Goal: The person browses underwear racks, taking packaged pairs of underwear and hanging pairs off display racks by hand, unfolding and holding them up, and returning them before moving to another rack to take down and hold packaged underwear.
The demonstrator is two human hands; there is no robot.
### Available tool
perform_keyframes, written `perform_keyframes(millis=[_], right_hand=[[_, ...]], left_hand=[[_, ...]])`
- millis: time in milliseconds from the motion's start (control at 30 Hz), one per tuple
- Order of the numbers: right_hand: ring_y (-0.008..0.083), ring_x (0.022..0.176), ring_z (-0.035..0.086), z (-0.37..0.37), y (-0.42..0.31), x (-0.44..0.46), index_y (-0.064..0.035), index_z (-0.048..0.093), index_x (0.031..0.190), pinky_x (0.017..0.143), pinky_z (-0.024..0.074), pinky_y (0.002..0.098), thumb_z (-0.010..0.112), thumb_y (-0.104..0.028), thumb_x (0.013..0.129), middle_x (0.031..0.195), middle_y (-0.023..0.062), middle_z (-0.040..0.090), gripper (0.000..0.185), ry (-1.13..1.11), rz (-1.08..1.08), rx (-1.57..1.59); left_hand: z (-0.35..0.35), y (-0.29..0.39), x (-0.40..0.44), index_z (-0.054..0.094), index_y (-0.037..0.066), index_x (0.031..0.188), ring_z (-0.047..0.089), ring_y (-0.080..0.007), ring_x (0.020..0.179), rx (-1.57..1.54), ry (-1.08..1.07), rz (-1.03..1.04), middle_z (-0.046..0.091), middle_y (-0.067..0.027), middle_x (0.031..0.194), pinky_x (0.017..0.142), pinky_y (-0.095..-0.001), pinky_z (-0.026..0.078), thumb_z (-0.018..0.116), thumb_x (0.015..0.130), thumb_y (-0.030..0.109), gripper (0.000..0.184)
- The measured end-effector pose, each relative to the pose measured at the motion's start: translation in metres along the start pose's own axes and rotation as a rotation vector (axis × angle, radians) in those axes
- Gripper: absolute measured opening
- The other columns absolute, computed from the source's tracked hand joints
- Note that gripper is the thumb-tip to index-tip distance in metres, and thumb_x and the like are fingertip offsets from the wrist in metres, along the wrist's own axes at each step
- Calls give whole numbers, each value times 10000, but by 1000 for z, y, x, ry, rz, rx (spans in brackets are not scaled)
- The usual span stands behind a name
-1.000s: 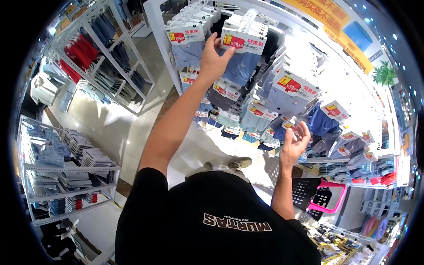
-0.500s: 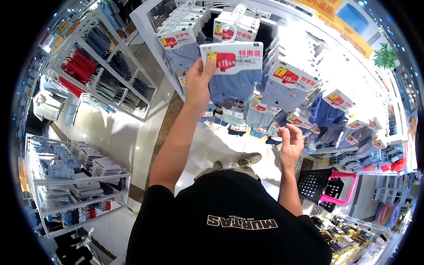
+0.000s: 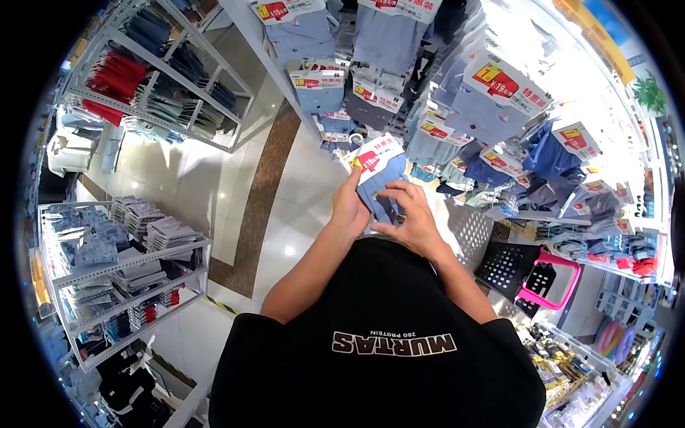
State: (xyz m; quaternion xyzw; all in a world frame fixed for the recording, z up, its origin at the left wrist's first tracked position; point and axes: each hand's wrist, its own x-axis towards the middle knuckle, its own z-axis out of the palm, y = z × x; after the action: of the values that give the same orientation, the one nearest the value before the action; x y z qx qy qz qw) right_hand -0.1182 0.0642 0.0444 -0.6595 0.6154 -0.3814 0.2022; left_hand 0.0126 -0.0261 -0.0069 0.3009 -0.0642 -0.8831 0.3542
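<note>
In the head view, a packaged blue garment (image 3: 380,184) with a white, red and yellow price card (image 3: 374,158) is tilted close in front of my chest. My left hand (image 3: 349,208) grips its left edge, with the thumb by the card's lower corner. On the other side my right hand (image 3: 416,220) has its fingers bent and apart from the thumb, at the garment's lower right edge. Whether those fingertips touch it I cannot tell. Similar packs (image 3: 492,107) hang on the rack just beyond my hands.
A white display rack (image 3: 275,68) of hanging packs fills the front and right. Shelves of folded clothes (image 3: 135,260) stand at left, below a rack of hanging clothes (image 3: 121,75). A black basket with a pink handle (image 3: 546,282) sits on the floor at right.
My left hand has brought the blue garment down from rack height, nearer my body. My right hand has moved left and up to the garment's side. The view has tilted downward.
</note>
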Motion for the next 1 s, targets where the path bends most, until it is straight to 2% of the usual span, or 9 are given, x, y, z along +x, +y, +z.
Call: perform_keyframes(millis=[100,300,467,667,767,800,833,933,1000], right_hand=[[332,1154,532,8,0,-12,-62,676,1098,1005,434,415,825,-138,741,1289,138,556,395,-9,56,25],[246,969,612,8,28,-21,-36,668,1035,823,488,325,676,-63,873,1109,119,631,164,231,229,233],[71,790,510,-1,40,-26,-8,601,1075,709,437,244,561,-132,991,833,2,593,155,338,482,404],[35,752,537,-5,55,-34,-47,593,1111,672,446,205,558,-129,1000,871,-8,620,142,462,653,946],[31,697,514,-5,53,-33,-33,597,1121,595,417,209,599,-137,987,905,-17,597,170,420,560,785],[27,779,539,-13,35,-29,-37,593,1170,682,436,192,665,-164,947,926,-21,596,267,325,561,608],[96,911,582,-16,30,-31,-36,584,1208,813,461,244,745,-171,870,961,14,629,398,167,668,591],[303,1063,567,-15,9,-20,-38,600,1187,924,459,371,794,-135,761,1046,99,656,478,94,137,-10],[300,1048,569,-6,20,-21,-54,622,1159,914,464,377,796,-115,745,1043,92,651,453,84,135,-27]], left_hand=[[-2,-2,-2,406,32,1418,531,-282,1266,14,-13,13,530,-168,1385,1078,-439,412,311,1075,385,501],[4,-12,5,432,25,1395,595,-207,1144,67,-23,-30,603,-95,1257,987,-383,464,472,1048,308,450],[17,-34,-7,460,-7,1368,631,-174,1064,335,-156,-8,626,-105,1186,918,-340,514,582,961,69,432],[-7,-46,-1,508,10,1347,671,-197,996,241,-101,-236,662,-94,1118,903,-375,547,536,967,65,385],[-9,-47,3,496,9,1351,662,-206,1026,222,-84,-211,648,-102,1141,922,-376,539,499,985,74,371],[-11,-46,4,491,7,1352,657,-210,1039,220,-72,-189,640,-107,1153,930,-376,536,488,990,76,369],[-8,-45,3,491,4,1345,648,-214,1061,208,-60,-167,628,-113,1175,941,-375,529,478,992,74,359],[6,-39,-2,512,3,1290,594,-223,1127,180,-25,-94,583,-126,1218,953,-377,503,479,1001,128,316],[3,-35,2,522,16,1268,581,-223,1103,104,-19,-134,589,-114,1170,931,-383,496,501,999,177,314]])
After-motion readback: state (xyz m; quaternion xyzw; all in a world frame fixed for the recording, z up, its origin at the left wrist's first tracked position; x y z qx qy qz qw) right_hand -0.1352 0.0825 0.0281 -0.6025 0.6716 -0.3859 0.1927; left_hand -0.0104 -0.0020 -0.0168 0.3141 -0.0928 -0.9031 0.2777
